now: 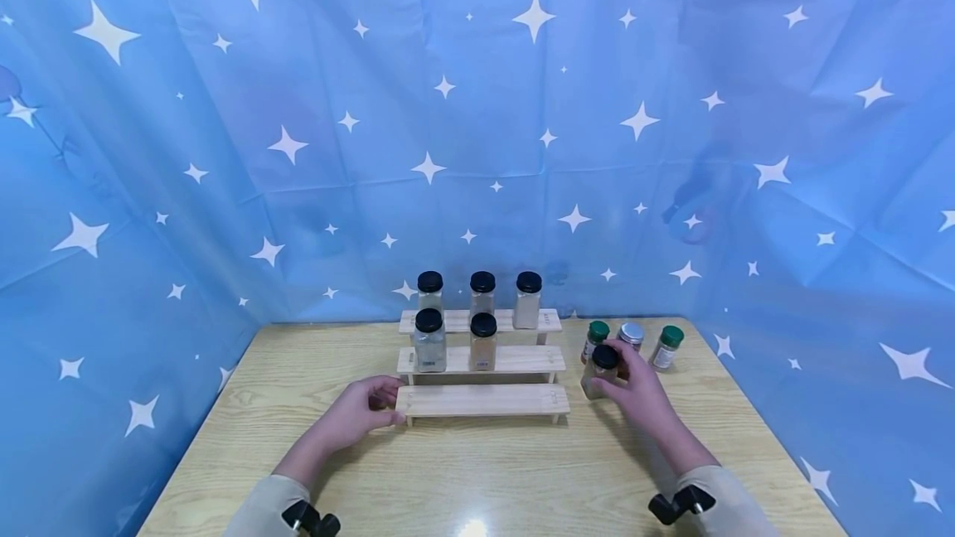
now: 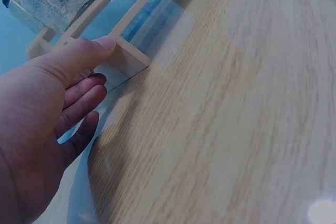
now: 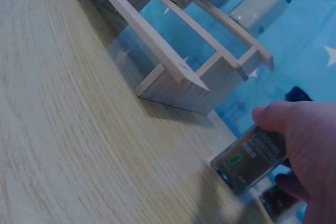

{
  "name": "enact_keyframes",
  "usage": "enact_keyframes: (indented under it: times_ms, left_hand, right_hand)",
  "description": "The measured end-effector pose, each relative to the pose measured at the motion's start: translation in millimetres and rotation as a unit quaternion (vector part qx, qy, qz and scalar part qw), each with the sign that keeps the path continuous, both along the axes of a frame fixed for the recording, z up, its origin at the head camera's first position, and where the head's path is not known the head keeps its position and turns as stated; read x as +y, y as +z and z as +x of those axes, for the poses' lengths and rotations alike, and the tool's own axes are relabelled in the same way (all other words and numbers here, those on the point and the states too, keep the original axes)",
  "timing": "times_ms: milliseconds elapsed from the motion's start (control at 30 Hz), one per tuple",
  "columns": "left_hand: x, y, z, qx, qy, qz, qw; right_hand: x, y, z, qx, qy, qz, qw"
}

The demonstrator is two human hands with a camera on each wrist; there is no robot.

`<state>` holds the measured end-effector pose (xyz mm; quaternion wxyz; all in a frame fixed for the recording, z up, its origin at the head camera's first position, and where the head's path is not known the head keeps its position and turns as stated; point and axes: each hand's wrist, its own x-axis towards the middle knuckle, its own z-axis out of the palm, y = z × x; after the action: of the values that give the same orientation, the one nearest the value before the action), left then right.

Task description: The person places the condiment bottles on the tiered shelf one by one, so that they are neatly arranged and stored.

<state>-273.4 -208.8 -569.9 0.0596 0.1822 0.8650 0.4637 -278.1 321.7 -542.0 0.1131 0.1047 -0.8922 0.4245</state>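
My right hand (image 1: 640, 392) grips a square spice jar (image 3: 249, 156) with a black cap and brown contents, its fingers and thumb around the upper part. In the head view this jar is to the right of a three-tier wooden spice rack (image 1: 485, 399). At the rack's left end, my left hand (image 1: 364, 413) pinches the lowest tier. The left thumb (image 2: 105, 43) lies along the rack's edge, and the other fingers hang below, partly curled. Two black-capped jars stand on the middle tier, a clear one (image 1: 429, 346) and a tan one (image 1: 482, 348). Several similar jars (image 1: 527, 305) line the top tier.
Behind and beside my right hand stand a green-capped bottle (image 1: 594, 338), a silver-capped bottle (image 1: 631, 334) and another green-capped bottle (image 1: 666, 348). A wood-grain table (image 1: 477, 471) carries everything. Blue star-patterned cloth (image 1: 477, 106) hangs at the back and sides.
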Motion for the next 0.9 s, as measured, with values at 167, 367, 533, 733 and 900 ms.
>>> enact_keyframes:
  times_ms: [167, 367, 533, 733, 900]
  left_hand:
    - [0.9, 2.1, 0.7, -0.005, 0.003, -0.002, 1.0000]
    - [1.0, 3.5, 1.4, -0.006, 0.002, 0.003, 1.0000]
    - [-0.3, 1.0, 0.5, -0.003, -0.004, 0.008, 1.0000]
    - [-1.5, -1.1, 0.1, -0.001, -0.004, 0.009, 1.0000]
    - [-1.0, -0.3, 0.3, -0.001, -0.005, 0.009, 0.9999]
  right_hand:
    - [1, -6.0, -0.4, -0.011, -0.006, -0.006, 0.9999]
    - [2, -10.9, 0.1, -0.004, -0.009, -0.009, 0.9999]
    - [2, -11.9, 1.2, 0.012, -0.012, -0.011, 0.9998]
    - [1, -7.4, 2.4, 0.039, -0.013, -0.008, 0.9991]
    - [-1, -0.2, 4.2, 0.047, -0.013, -0.008, 0.9988]
